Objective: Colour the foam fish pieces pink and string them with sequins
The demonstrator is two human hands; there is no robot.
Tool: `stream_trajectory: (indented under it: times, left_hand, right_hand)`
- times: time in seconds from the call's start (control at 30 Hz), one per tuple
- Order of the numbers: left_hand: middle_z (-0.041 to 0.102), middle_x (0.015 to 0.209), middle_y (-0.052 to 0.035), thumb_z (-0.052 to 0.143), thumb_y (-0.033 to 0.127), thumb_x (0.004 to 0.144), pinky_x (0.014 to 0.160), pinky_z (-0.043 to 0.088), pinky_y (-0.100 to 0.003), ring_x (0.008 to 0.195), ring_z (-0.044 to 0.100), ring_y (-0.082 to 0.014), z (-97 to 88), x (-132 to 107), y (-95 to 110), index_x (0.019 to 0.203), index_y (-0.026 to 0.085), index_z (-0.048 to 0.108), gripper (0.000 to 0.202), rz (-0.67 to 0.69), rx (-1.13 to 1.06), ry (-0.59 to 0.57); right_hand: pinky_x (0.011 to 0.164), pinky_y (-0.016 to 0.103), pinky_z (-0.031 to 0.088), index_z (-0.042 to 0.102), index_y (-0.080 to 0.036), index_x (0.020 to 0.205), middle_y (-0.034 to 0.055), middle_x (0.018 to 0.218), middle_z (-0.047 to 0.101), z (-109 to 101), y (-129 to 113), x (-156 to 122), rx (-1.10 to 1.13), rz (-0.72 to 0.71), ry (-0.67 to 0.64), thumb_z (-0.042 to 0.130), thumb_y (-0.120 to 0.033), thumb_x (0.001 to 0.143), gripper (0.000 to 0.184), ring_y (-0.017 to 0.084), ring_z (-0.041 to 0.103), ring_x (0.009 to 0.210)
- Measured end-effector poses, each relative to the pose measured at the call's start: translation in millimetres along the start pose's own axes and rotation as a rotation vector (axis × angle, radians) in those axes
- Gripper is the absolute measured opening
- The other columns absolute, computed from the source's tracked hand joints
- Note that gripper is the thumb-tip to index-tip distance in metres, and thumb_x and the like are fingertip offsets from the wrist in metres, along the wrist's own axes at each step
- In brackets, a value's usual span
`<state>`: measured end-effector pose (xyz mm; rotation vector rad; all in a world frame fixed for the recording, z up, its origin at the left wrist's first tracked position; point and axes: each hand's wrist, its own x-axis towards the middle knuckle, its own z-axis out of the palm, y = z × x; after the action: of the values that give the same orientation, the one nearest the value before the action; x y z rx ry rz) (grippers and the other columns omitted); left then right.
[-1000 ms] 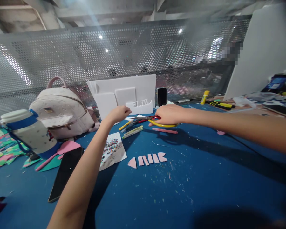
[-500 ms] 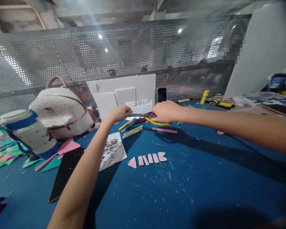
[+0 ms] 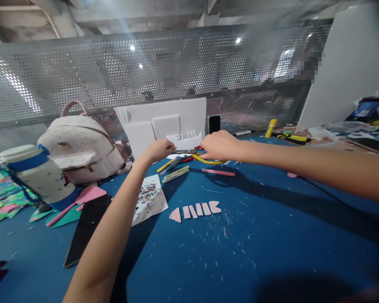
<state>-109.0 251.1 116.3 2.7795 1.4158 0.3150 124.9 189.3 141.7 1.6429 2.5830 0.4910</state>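
Observation:
Both my arms reach far across a blue table. My right hand is closed on scissors with red and yellow handles, lifted just above the table, blades pointing left. My left hand is curled into a loose fist at the blade tips; what it pinches is hidden. Under them lie several pens and a pink strip. White foam boards stand just behind the hands.
Cut pink foam pieces lie in a row mid-table beside a speckled paper sheet. At left are a white backpack, a blue-and-white bottle, a black phone and colourful scraps. A phone, glue stick and perforated metal screen stand behind.
My right hand has lifted the scissors off the table and drawn them slightly left toward my left hand. The left hand has barely moved.

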Motion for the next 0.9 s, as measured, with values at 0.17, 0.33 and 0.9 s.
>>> stream_trajectory:
  times: [0.17,0.33,0.9]
  left_hand:
    - [0.067,0.111,-0.0077,0.061,0.033,0.098,0.08,0.059,-0.039,0.092,0.068,-0.0203,1.2,0,0,0.116,0.014,0.063,0.026,-0.012,-0.002,-0.005]
    - [0.066,0.114,-0.0082,0.061,0.033,0.098,0.082,0.058,-0.04,0.095,0.068,-0.0213,2.0,1,-1,0.118,0.014,0.062,0.027,-0.018,-0.006,-0.009]
    - [0.068,0.104,-0.0063,0.06,0.034,0.098,0.076,0.059,-0.037,0.086,0.068,-0.0186,-13.4,-10,-1,0.112,0.013,0.064,0.025,-0.138,-0.103,0.102]
  right_hand:
    - [0.063,0.034,0.037,0.074,-0.013,0.088,0.0153,0.073,0.068,2,3,2,-0.007,-0.002,0.002,0.061,-0.044,0.087,0.034,0.028,0.062,0.075]
    - [0.063,0.034,0.037,0.074,-0.012,0.088,0.0156,0.074,0.068,7,7,3,-0.018,0.01,0.005,0.062,-0.046,0.088,0.035,0.028,0.062,0.075]
    - [0.052,0.032,0.032,0.072,-0.016,0.07,0.0105,0.062,0.063,43,37,-56,0.162,0.084,-0.114,0.061,-0.053,0.084,0.041,0.018,0.051,0.048]
